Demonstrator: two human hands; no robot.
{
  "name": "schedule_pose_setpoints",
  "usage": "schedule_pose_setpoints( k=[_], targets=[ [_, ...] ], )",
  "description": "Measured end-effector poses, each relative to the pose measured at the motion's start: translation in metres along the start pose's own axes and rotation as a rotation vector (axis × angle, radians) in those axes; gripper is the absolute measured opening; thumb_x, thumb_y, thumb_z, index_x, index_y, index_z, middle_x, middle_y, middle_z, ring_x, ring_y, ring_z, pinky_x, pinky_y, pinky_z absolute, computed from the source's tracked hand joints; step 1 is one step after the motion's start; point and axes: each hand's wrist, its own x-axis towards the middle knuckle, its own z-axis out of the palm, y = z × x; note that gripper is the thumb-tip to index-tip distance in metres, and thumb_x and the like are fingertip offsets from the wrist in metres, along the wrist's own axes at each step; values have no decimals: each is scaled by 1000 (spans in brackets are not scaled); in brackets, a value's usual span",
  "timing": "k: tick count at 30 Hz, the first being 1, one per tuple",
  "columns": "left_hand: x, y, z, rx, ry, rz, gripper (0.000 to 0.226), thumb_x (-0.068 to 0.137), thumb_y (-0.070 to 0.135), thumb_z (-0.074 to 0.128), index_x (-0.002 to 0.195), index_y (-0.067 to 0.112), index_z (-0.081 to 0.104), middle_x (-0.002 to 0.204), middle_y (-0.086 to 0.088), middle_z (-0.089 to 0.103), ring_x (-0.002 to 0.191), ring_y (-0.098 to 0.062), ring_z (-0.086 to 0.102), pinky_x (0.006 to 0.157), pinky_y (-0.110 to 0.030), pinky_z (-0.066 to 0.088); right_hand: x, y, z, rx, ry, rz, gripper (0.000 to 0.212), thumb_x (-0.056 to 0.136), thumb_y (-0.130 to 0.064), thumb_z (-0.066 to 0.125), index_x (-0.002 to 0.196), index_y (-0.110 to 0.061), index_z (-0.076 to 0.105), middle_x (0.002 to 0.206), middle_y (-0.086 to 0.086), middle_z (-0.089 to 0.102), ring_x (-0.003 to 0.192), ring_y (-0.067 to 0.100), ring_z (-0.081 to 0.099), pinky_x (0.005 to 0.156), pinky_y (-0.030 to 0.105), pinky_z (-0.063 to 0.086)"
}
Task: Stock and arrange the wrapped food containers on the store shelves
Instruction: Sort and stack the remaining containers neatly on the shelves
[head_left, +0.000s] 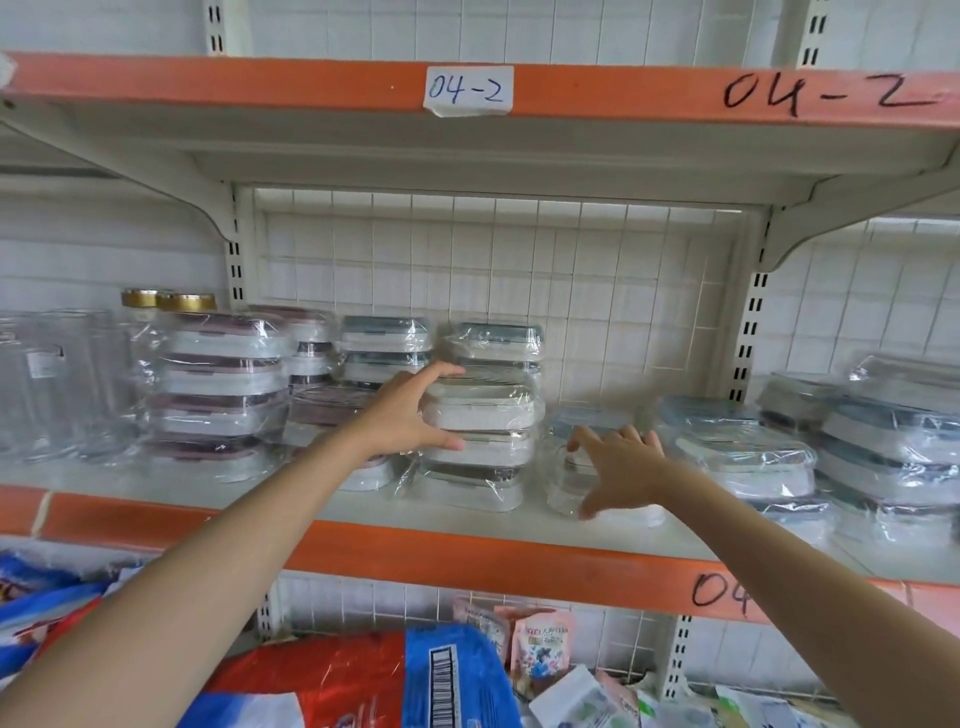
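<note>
A stack of plastic-wrapped white containers (485, 415) stands mid-shelf on the orange-edged shelf (467, 553). My left hand (408, 410) cups its left side, index finger over the top container and thumb lower down against the stack. My right hand (621, 467) reaches in with fingers spread, in front of a low clear wrapped container (563, 486) just right of the stack. I cannot tell if it touches the container. More wrapped containers with grey-blue lids (387, 345) stand behind the stack.
Pink-lidded wrapped containers (218, 395) are stacked at the left, beside glass jars (57, 384). Blue-lidded wrapped containers (883, 447) pile up at the right. The upper shelf (623, 93) is labelled 04-2. Bags and pouches (363, 680) fill the shelf below.
</note>
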Motion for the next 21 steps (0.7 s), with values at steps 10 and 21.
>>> schedule_pose_setpoints(
  k=[10,21],
  targets=[
    [9,-17,-10,-93,128,-105,62,76,25,78,129,23,47,130,-2,55,114,-15,50,90,-25,33,1,-5,-52,806,359,326,83,68,-55,74,125,-11,33,126,18,44,105,31,52,86,39,46],
    [2,-17,-6,-288,131,-129,66,77,24,77,130,14,40,113,9,59,95,-2,53,81,-21,40,55,-91,-105,204,230,-251,65,84,-60,53,141,-33,37,145,-2,39,135,26,33,110,53,26]
  ],
)
